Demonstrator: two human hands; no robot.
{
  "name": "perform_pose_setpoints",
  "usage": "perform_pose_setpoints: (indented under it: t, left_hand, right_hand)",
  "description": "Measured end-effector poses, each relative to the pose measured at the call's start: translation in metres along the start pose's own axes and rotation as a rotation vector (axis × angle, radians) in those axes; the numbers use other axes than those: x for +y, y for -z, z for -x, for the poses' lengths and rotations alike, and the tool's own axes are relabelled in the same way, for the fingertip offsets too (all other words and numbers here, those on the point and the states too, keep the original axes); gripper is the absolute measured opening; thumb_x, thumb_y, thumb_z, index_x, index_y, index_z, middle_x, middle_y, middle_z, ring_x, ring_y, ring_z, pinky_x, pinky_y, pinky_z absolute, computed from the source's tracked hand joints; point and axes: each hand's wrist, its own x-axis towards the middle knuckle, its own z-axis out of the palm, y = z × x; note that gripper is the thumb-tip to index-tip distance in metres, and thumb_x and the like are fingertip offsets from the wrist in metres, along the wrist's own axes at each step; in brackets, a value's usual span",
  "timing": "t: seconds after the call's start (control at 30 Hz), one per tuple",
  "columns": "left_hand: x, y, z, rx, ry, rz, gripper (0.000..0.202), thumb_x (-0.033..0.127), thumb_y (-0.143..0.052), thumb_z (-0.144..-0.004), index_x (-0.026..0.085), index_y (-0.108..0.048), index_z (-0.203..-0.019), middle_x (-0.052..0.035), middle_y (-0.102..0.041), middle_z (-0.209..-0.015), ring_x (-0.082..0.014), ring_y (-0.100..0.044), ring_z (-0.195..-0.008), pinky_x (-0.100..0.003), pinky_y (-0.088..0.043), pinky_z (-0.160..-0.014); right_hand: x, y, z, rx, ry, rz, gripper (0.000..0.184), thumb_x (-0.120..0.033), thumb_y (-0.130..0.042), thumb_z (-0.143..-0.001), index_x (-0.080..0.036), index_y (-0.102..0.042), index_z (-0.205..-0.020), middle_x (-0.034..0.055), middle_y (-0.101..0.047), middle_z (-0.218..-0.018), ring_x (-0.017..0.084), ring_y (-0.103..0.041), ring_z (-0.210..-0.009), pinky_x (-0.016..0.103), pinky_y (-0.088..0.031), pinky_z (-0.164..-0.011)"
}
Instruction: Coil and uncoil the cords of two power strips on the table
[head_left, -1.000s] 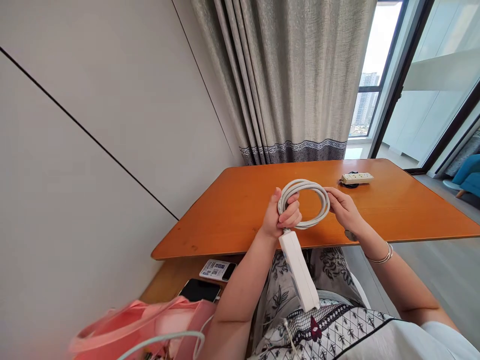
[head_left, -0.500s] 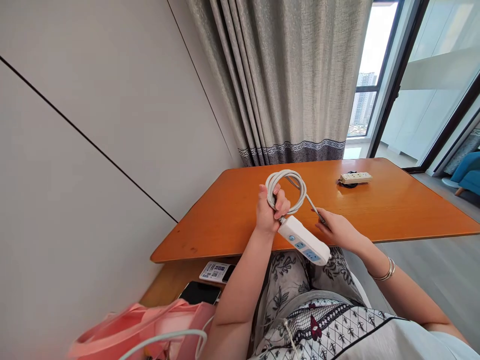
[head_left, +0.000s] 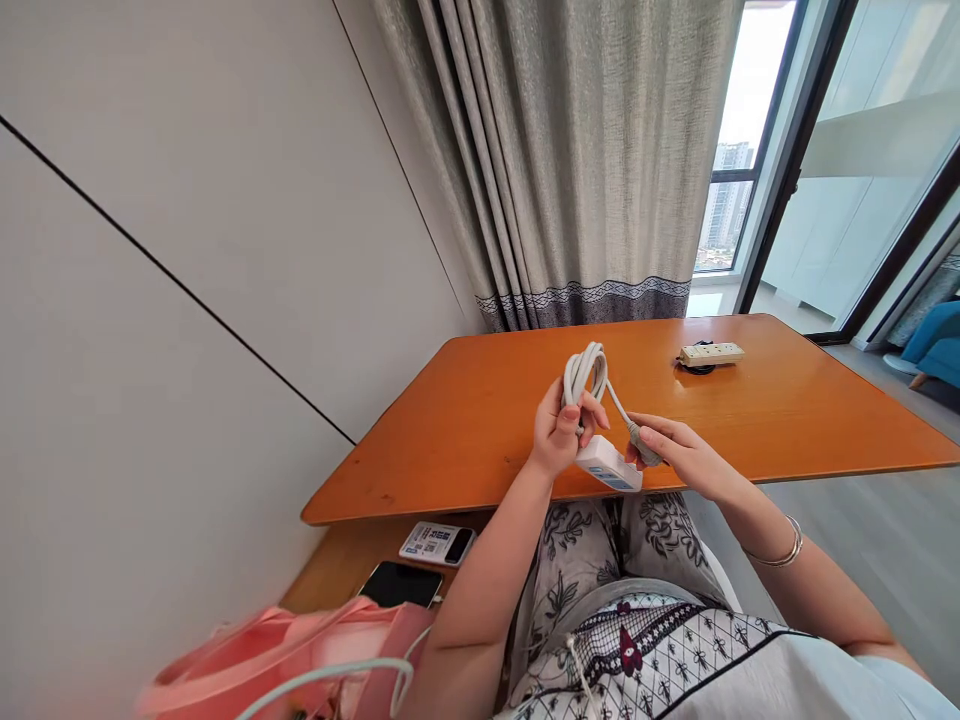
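My left hand (head_left: 561, 432) is closed round the coiled white cord (head_left: 583, 372) of a power strip, holding the loops upright above the table. Below that hand hangs the white power strip (head_left: 611, 466) with blue sockets, tilted near the table's front edge and partly hidden by my fingers. The cord's grey plug (head_left: 645, 446) is gripped in my right hand (head_left: 679, 452), just right of the strip. A length of cord runs from the coil down to the plug.
A second, cream power strip (head_left: 711, 354) with a dark cord lies on the orange wooden table (head_left: 450, 430), far right. At lower left are a phone (head_left: 401, 583), a white device with printed labels (head_left: 435, 542) and a pink bag (head_left: 300, 650). A wall borders the left side.
My left hand has turned and moved slightly right, so the coil appears narrower. The power strip has swung upward and back, closer to my right hand. The plug now shows more clearly.
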Motion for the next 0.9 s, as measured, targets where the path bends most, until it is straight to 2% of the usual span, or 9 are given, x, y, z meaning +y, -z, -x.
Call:
perform_pose_setpoints:
  t: [0.1, 0.27, 0.37, 0.47, 0.57, 0.67, 0.77, 0.9]
  left_hand:
    - [0.002, -0.005, 0.003, -0.043, -0.013, -0.003, 0.054, 0.065, -0.081, -0.064, 0.021, -0.056, -0.08, 0.0009, -0.069, -0.06, -0.0058, -0.042, -0.033, -0.02, -0.027, -0.035]
    - [0.007, -0.013, 0.007, -0.045, -0.07, -0.146, 0.059, 0.076, -0.073, -0.064, 0.018, -0.068, -0.077, -0.0055, -0.07, -0.064, -0.0127, -0.053, -0.047, -0.025, -0.039, -0.046]
    - [0.008, -0.01, 0.009, -0.026, -0.117, -0.195, 0.061, 0.079, -0.071, -0.062, 0.019, -0.072, -0.076, -0.0099, -0.074, -0.072, -0.0208, -0.061, -0.068, -0.031, -0.048, -0.062]
    - [0.006, -0.004, 0.01, -0.07, -0.113, -0.202, 0.059, 0.077, -0.074, -0.061, 0.02, -0.073, -0.076, -0.0094, -0.071, -0.064, -0.0261, -0.063, -0.082, -0.036, -0.05, -0.08]
    - [0.003, 0.0, 0.011, -0.108, -0.04, -0.184, 0.058, 0.075, -0.077, -0.058, 0.02, -0.071, -0.073, -0.0069, -0.067, -0.057, -0.0226, -0.06, -0.069, -0.036, -0.05, -0.079]
    - [0.002, -0.003, 0.012, -0.087, -0.013, -0.107, 0.058, 0.074, -0.079, -0.056, 0.02, -0.066, -0.068, -0.0047, -0.063, -0.052, -0.0188, -0.056, -0.061, -0.034, -0.049, -0.071]
    - [0.003, -0.008, 0.012, -0.068, -0.058, -0.058, 0.058, 0.077, -0.076, -0.059, 0.021, -0.059, -0.064, -0.0025, -0.058, -0.046, -0.018, -0.054, -0.057, -0.034, -0.048, -0.068]
    - [0.003, -0.013, 0.012, -0.078, -0.108, -0.018, 0.058, 0.076, -0.074, -0.064, 0.022, -0.053, -0.062, 0.0, -0.055, -0.041, -0.0162, -0.051, -0.049, -0.034, -0.047, -0.065]
  right_hand:
    - [-0.012, -0.01, 0.005, -0.034, -0.004, -0.075, 0.049, -0.057, -0.06, -0.091, -0.016, -0.067, -0.116, 0.0076, -0.071, -0.097, 0.014, -0.058, -0.075, 0.029, -0.05, -0.075]
    - [-0.019, -0.029, 0.009, -0.117, -0.064, -0.438, 0.059, -0.058, -0.067, -0.086, -0.024, -0.059, -0.133, 0.0092, -0.067, -0.116, 0.015, -0.066, -0.082, 0.026, -0.052, -0.064]
    - [-0.018, -0.035, 0.01, -0.156, -0.068, -0.524, 0.057, -0.057, -0.07, -0.084, -0.025, -0.059, -0.131, 0.0101, -0.065, -0.119, 0.018, -0.069, -0.089, 0.026, -0.054, -0.066]
    - [-0.017, -0.035, 0.011, -0.187, -0.078, -0.534, 0.058, -0.057, -0.071, -0.083, -0.024, -0.059, -0.13, 0.0088, -0.065, -0.115, 0.019, -0.071, -0.092, 0.026, -0.055, -0.068]
    - [-0.016, -0.032, 0.011, -0.21, -0.098, -0.535, 0.072, -0.059, -0.072, -0.082, -0.025, -0.05, -0.141, 0.008, -0.065, -0.111, 0.02, -0.071, -0.094, 0.028, -0.056, -0.072]
    - [-0.016, -0.031, 0.011, -0.237, -0.089, -0.464, 0.08, -0.058, -0.072, -0.083, -0.025, -0.042, -0.149, 0.0089, -0.064, -0.117, 0.02, -0.069, -0.1, 0.029, -0.057, -0.076]
    - [-0.019, -0.029, 0.012, -0.282, -0.072, -0.37, 0.076, -0.055, -0.071, -0.084, -0.024, -0.044, -0.148, 0.0086, -0.065, -0.118, 0.018, -0.066, -0.105, 0.027, -0.057, -0.076]
    - [-0.023, -0.024, 0.014, -0.263, -0.084, -0.278, 0.069, -0.049, -0.072, -0.085, -0.021, -0.051, -0.144, 0.0066, -0.07, -0.107, 0.014, -0.067, -0.091, 0.024, -0.055, -0.07]
